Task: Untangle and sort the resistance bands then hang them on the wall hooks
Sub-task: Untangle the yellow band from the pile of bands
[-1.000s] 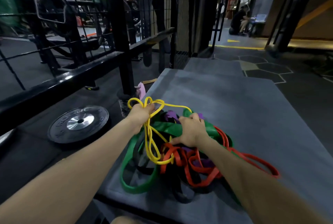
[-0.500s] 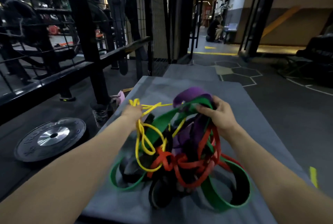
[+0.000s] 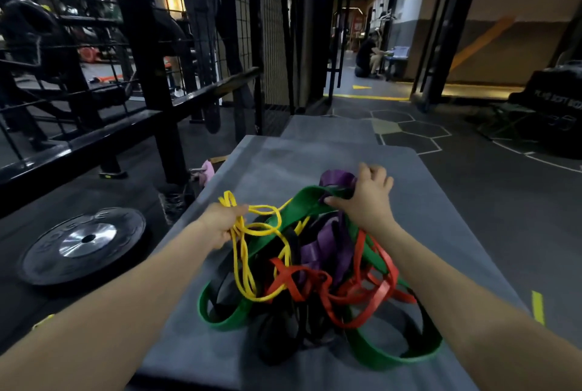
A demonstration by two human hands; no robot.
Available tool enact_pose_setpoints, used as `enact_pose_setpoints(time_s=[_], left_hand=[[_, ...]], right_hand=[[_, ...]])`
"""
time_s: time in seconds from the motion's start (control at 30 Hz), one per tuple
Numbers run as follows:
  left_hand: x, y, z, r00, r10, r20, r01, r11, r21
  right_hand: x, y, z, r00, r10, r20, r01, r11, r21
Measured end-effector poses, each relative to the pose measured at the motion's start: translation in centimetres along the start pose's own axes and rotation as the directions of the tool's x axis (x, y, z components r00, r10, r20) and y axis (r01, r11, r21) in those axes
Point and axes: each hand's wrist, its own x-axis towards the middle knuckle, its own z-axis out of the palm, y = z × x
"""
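Your left hand [image 3: 220, 225] is closed around the yellow band [image 3: 252, 252]. Your right hand [image 3: 367, 198] grips the green band [image 3: 302, 205] and purple band [image 3: 337, 177]. Between and below them, the tangle lies on the grey mat [image 3: 283, 164].

Commercial gym, dim, lit by ceiling spots. Evidence: black steel rack frame [image 3: 148, 76] with wire mesh panel [image 3: 252, 28] at 10 to 12 o'clock; weight plate [image 3: 83, 241] flat on dark rubber floor at 9 o'clock; grey padded mat [image 3: 315, 157] in the centre carrying a heap of coloured resistance bands [image 3: 315, 258]. Hexagon floor markings [image 3: 406, 132] at 1 o'clock, yellow floor line [image 3: 368, 97] beyond. Corridor at 12 o'clock with a seated person [image 3: 367, 55] far off.
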Motion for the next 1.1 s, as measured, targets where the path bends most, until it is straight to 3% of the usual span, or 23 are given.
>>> enact_pose_setpoints(time_s=[0.07, 0.17, 0.27, 0.43, 0.63, 0.73, 0.83, 0.97, 1.03, 1.1], left_hand=[[-0.1, -0.1, -0.5, 1.000, -0.004, -0.007, 0.004, 1.000, -0.025], [-0.5, 0.0, -1.4, 1.000, -0.011, -0.004, 0.011, 0.997, -0.075], [-0.9, 0.3, -2.6, 0.998, -0.046, 0.038, 0.052, 0.979, -0.195], [0.2, -0.6, -5.1, 0.991, -0.116, 0.067, 0.133, 0.911, -0.391], [-0.1, -1.2, -5.4, 0.968, -0.104, 0.229, 0.177, 0.928, -0.327], [0.1, -1.5, -5.6, 0.973, -0.106, 0.205, 0.162, 0.946, -0.281], [-0.1, -1.6, -5.7, 0.982, -0.105, 0.157, 0.150, 0.938, -0.311], [-0.1, -1.7, -6.2, 0.991, -0.074, 0.111, 0.100, 0.961, -0.257], [0.0, -1.5, -6.1, 0.993, -0.050, 0.104, 0.076, 0.964, -0.256], [-0.2, -1.0, -5.5, 0.994, -0.026, 0.110, 0.051, 0.970, -0.239]], right_hand=[[-1.1, -1.7, 0.4, 0.975, -0.217, -0.050, 0.216, 0.976, -0.025], [-2.2, -4.4, 2.2, 0.902, -0.403, 0.155, 0.419, 0.903, -0.095], [-3.0, -6.3, 4.5, 0.833, -0.422, 0.357, 0.512, 0.834, -0.208], [-2.4, -7.7, 7.3, 0.811, -0.390, 0.436, 0.556, 0.747, -0.364], [-2.9, -8.2, 10.1, 0.683, -0.420, 0.598, 0.703, 0.600, -0.381], [-3.0, -8.5, 11.0, 0.632, -0.420, 0.652, 0.749, 0.545, -0.375], [-3.4, -8.5, 11.4, 0.655, -0.471, 0.591, 0.744, 0.539, -0.396], [-2.6, -7.6, 9.9, 0.728, -0.561, 0.394, 0.686, 0.607, -0.402], [-1.7, -7.0, 7.7, 0.777, -0.551, 0.304, 0.629, 0.661, -0.409], [-0.8, -6.6, 5.2, 0.854, -0.459, 0.245, 0.520, 0.781, -0.347]])
